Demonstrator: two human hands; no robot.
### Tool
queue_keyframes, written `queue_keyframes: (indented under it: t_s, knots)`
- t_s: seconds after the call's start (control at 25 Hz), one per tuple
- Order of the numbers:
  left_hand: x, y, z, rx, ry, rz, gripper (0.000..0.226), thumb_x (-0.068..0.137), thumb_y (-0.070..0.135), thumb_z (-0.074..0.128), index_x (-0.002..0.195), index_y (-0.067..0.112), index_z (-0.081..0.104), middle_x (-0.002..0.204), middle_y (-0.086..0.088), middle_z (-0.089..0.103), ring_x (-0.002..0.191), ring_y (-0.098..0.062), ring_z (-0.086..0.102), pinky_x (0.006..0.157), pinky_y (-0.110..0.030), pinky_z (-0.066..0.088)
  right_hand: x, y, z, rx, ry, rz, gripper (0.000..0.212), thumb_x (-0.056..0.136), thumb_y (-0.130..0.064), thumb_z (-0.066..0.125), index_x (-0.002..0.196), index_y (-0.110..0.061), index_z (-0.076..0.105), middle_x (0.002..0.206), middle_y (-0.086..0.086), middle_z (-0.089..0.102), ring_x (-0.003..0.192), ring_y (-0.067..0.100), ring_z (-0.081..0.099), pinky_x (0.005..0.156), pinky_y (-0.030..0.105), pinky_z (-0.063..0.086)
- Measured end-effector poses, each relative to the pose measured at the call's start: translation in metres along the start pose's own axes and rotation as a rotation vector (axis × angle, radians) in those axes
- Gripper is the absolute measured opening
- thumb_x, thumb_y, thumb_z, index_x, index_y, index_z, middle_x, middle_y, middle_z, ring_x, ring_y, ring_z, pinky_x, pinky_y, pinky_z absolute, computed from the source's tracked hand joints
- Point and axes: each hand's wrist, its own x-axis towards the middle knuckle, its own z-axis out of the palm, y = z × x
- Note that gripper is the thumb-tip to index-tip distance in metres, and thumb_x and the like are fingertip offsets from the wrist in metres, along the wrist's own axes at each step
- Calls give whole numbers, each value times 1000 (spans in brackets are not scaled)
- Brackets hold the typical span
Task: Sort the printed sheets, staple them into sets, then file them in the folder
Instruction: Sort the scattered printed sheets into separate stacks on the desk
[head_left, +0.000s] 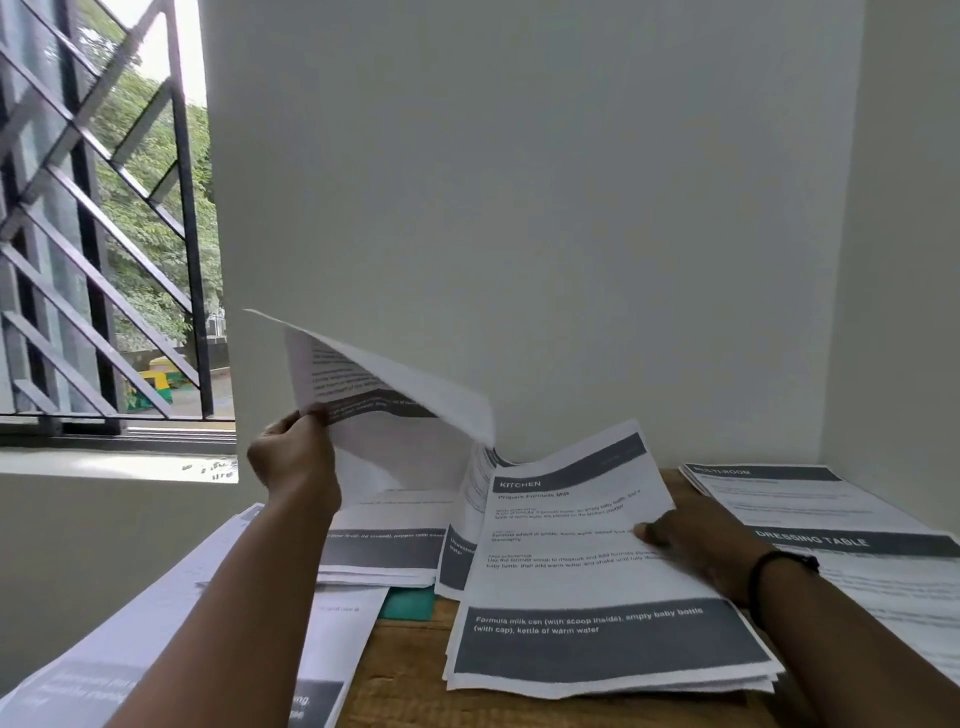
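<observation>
Two hands on the sheets, sorting under way.
One thin, floppy lifted sheet (363, 384) was pinched at its edge by the left hand (291, 457) at 10 o'clock; the KITCHEN stack (597, 571) was pressed on the bench (405, 670) by the flat right hand (696, 545).

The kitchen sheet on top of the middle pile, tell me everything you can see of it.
The kitchen sheet is white printed paper with a dark grey band at its top reading KITCHEN and a wider grey band near its bottom listing a formula milk can, baby bottle and kettle. It tops a pile on the wooden table, its far end curling upward. The right hand lies on its right edge, thumb on the page.
</observation>
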Motion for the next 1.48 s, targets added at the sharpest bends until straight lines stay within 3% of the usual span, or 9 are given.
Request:
queue_keyframes:
  t_s: [0.24, 0.36, 0.6, 0.76, 0.96, 1.16, 1.28, 1.4, 1.48]
  knots:
    - [7, 17, -7, -416, -19, 225, 16, 65, 7, 66, 53, 17, 67, 51, 16, 55, 62, -12, 46, 62, -26, 38, -6, -3, -3, 66, 0, -53, 20, 85, -6, 67, 101, -16, 60, 100, 7, 64, 72, 5, 53, 57, 18, 36]
    - [-8, 18, -2, -162, 33, 161, 9, 80, 12, 73, 87, 8, 71, 67, 7, 60, 65, -12, 51, 65, -27, 42, -6, -3, -3, 61, -11, -59, 18, 87, -8, 67, 100, -17, 59, 99, 6, 63, 72, 6, 52, 58, 18, 36]
    - [-65, -6, 10, 755, -717, -343, 24, 82, 17, 72, 99, 1, 68, 81, -17, 73, 71, -32, 69, 71, -39, 58, -12, -14, -4, 350, -6, -29, 11, 91, 2, 58, 88, -7, 64, 71, 1, 65, 62, 17, 60, 50, 24, 47]
    - [-83, -24, 17, 944, -823, -285, 25, 88, 27, 65, 98, 5, 66, 92, -15, 74, 85, -32, 72, 84, -41, 57, -19, -20, -5, 517, -65, -74, 28, 93, 5, 50, 71, -6, 63, 50, 1, 66, 41, 10, 62, 37, 15, 45]
    - [-83, -36, 22, 865, -735, -245, 20, 92, 21, 49, 96, 5, 61, 98, -18, 70, 91, -33, 68, 77, -33, 50, -19, -21, 1, 522, -50, -56, 21, 90, 9, 50, 86, -3, 67, 67, 10, 72, 52, 21, 68, 48, 28, 57]
    - [-85, -46, 27, 787, -794, -160, 9, 90, 8, 49, 84, 5, 56, 88, -14, 65, 72, -23, 63, 65, -31, 52, -18, -22, 7, 576, -11, -4, 14, 93, -3, 54, 92, 2, 68, 97, 28, 69, 85, 43, 67, 80, 50, 54]
    - [-96, -44, 26, 732, -832, -164, 17, 92, 3, 47, 83, 5, 62, 81, -16, 70, 69, -30, 67, 61, -32, 55, -8, -18, 7, 643, 86, 81, 37, 99, -39, 48, 97, -9, 69, 90, 15, 73, 80, 32, 70, 79, 44, 57]
    - [-101, -44, 25, 688, -836, -151, 22, 92, -2, 42, 87, 10, 59, 80, -9, 70, 70, -23, 68, 65, -31, 57, 4, -12, 7, 756, -34, 138, 71, 79, -79, 42, 121, -26, 62, 118, 5, 68, 110, 32, 64, 99, 54, 47]
    - [-106, -46, 27, 676, -858, -185, 21, 90, -1, 41, 99, 12, 55, 91, -10, 70, 83, -27, 70, 78, -41, 59, 2, -12, 6, 731, -112, 137, 63, 82, -70, 54, 124, -24, 60, 121, 4, 67, 113, 30, 62, 98, 54, 47]
